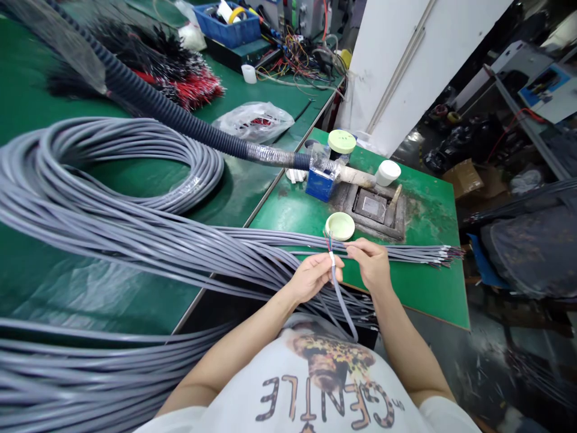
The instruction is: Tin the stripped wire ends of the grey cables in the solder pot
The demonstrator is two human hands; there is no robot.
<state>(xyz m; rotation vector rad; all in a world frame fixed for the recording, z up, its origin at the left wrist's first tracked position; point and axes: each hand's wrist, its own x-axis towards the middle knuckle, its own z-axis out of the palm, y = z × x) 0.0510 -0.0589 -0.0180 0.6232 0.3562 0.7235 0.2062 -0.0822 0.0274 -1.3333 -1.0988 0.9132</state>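
Note:
My left hand (313,276) is closed on a grey cable (341,294) just below its stripped end. A white band wraps the cable there, and thin red, green and blue wires (329,243) fan out above it. To the right, my right hand (370,261) has thumb and forefinger pinched together close to those wires; what lies between them is too small to make out. Behind both hands a row of grey cables (406,252) runs across the green bench, with stripped ends at the right. A pale shallow dish (340,227) sits just beyond the wires.
Large coils of grey cable (180,234) cover the left bench. A dark ribbed hose (180,117) stretches overhead to a blue box (320,183). A solder-pot-like square fixture (371,206) with a brush-like stick stands behind, near a white jar (388,172). The bench edge lies right.

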